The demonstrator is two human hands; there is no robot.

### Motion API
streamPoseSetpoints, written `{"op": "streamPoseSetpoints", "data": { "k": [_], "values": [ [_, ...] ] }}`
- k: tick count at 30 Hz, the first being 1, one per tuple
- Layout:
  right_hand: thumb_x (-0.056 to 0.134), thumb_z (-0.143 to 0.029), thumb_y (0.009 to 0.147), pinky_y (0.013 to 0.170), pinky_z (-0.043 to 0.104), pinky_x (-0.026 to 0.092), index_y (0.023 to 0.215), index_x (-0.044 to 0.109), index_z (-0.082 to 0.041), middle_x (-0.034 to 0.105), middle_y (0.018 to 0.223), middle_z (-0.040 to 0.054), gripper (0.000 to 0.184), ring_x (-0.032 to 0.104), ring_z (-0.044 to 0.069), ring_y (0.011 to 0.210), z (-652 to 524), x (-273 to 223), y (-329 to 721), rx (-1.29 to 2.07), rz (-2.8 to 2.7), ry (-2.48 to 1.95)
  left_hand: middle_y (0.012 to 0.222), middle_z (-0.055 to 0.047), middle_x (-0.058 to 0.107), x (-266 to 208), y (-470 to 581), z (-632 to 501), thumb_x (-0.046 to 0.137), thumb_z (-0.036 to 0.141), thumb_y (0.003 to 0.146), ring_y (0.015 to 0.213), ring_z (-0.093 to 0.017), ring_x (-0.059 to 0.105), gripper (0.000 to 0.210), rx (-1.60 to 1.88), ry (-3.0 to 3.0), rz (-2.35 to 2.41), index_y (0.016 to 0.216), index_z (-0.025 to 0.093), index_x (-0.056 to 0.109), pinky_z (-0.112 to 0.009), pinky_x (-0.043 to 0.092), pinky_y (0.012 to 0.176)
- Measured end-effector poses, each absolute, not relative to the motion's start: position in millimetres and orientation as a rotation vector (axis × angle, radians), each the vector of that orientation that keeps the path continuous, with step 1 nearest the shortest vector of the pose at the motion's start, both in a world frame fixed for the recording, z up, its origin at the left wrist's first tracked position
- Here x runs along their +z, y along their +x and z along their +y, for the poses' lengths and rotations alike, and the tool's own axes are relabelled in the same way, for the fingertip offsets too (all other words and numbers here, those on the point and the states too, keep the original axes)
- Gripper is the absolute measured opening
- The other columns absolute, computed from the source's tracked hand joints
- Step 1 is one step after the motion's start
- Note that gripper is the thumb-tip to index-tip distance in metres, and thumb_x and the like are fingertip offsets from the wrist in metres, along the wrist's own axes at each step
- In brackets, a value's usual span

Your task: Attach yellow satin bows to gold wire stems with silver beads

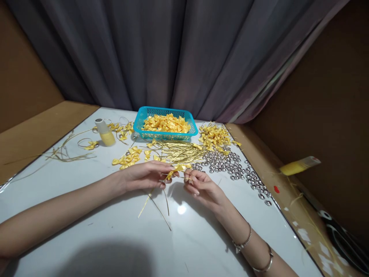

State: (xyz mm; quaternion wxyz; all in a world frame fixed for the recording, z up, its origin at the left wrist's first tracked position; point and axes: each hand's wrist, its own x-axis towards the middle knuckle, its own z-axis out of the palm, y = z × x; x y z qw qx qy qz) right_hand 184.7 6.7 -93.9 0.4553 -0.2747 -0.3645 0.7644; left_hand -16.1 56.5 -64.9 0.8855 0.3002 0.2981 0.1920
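Observation:
My left hand (pixel 150 175) is closed, its fingertips pinching a small yellow ribbon bow (pixel 170 174) above the white table. Opposite it, my right hand (pixel 203 186) pinches a thin gold cord (pixel 182 177) that runs across to the bow. Beneath the left fingers several loose gold cord ends (pixel 157 207) hang or lie toward the front. Just behind both hands is a bundle of cut gold cords (pixel 181 151). Silver bell-like beads (pixel 223 163) are spread to the right of it. More yellow bows (pixel 128 157) lie behind my left wrist.
A blue plastic basket (pixel 165 134) full of yellow bows stands at the back. To its right is a bow heap (pixel 215 136); to its left, a bottle with yellow contents (pixel 105 134). Scissors (pixel 343 238) and a yellow tube (pixel 300 166) lie at the right.

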Motion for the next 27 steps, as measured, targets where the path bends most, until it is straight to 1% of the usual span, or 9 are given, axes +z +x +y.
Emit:
{"op": "streamPoseSetpoints", "data": {
  "k": [3,8,11,15,20,22,25,27],
  "values": [
    [0.08,-0.031,0.062,0.043,0.021,0.023,0.068,0.069,-0.02,0.058,0.074,-0.0042,0.016,0.03,0.001,0.039,5.4,-94.1,184.7,1.893,-0.854,-0.652,0.076,-0.003,0.06,-69.0,-16.3,55.8,0.076,0.016,0.065,0.069,-0.011,0.052,0.011,0.386,0.621,0.595,0.069,0.013,0.066,-0.021,0.038,0.058],
    [0.075,-0.024,0.068,0.04,0.02,0.02,0.074,0.068,-0.019,0.058,0.071,-0.0032,0.011,0.027,0.002,0.04,7.4,-96.2,186.0,1.876,-0.808,-0.658,0.073,-0.003,0.058,-75.1,-15.8,53.8,0.073,0.021,0.07,0.066,-0.011,0.049,0.012,0.344,0.688,0.525,0.07,0.012,0.065,-0.022,0.037,0.059],
    [0.075,-0.026,0.068,0.038,0.02,0.019,0.073,0.066,-0.017,0.058,0.069,-0.0033,0.014,0.026,0.001,0.037,6.9,-96.0,186.4,1.926,-0.821,-0.616,0.074,-0.004,0.057,-78.0,-15.1,54.2,0.074,0.021,0.07,0.067,-0.011,0.048,0.014,0.351,0.703,0.531,0.07,0.01,0.065,-0.022,0.037,0.059],
    [0.072,-0.031,0.07,0.035,0.02,0.019,0.067,0.061,-0.015,0.058,0.071,-0.0029,0.019,0.028,0.0,0.033,3.0,-95.6,185.4,2.044,-0.868,-0.529,0.074,-0.003,0.056,-78.4,-13.9,53.9,0.079,0.024,0.066,0.069,-0.01,0.048,0.021,0.395,0.713,0.503,0.068,0.011,0.063,-0.021,0.036,0.061],
    [0.065,-0.032,0.079,0.035,0.02,0.019,0.065,0.062,-0.014,0.052,0.06,-0.0034,0.023,0.028,0.002,0.034,-0.1,-95.2,184.0,2.133,-0.919,-0.455,0.073,-0.002,0.055,-78.8,-12.7,50.6,0.078,0.028,0.068,0.067,-0.009,0.046,0.024,0.388,0.753,0.452,0.07,0.01,0.062,-0.022,0.034,0.062],
    [0.067,-0.034,0.078,0.036,0.019,0.02,0.063,0.061,-0.014,0.052,0.063,-0.0024,0.025,0.029,0.001,0.036,-0.8,-95.1,183.3,2.146,-0.928,-0.434,0.073,-0.002,0.055,-80.3,-12.3,49.1,0.077,0.029,0.069,0.066,-0.009,0.046,0.025,0.392,0.77,0.437,0.071,0.01,0.061,-0.022,0.033,0.062],
    [0.07,-0.038,0.074,0.036,0.019,0.022,0.06,0.061,-0.014,0.053,0.066,-0.0008,0.029,0.035,0.003,0.04,-2.0,-94.6,181.9,2.151,-0.944,-0.418,0.072,-0.002,0.054,-81.3,-11.7,47.3,0.076,0.031,0.07,0.066,-0.01,0.045,0.025,0.395,0.786,0.44,0.071,0.01,0.061,-0.023,0.033,0.062],
    [0.069,-0.04,0.075,0.037,0.02,0.024,0.06,0.061,-0.014,0.052,0.066,-0.0003,0.031,0.038,0.004,0.042,-2.2,-94.0,181.2,2.133,-0.954,-0.425,0.074,-0.002,0.054,-80.5,-11.3,46.6,0.077,0.031,0.069,0.068,-0.011,0.046,0.026,0.39,0.786,0.465,0.07,0.011,0.061,-0.024,0.033,0.063]
  ]
}}
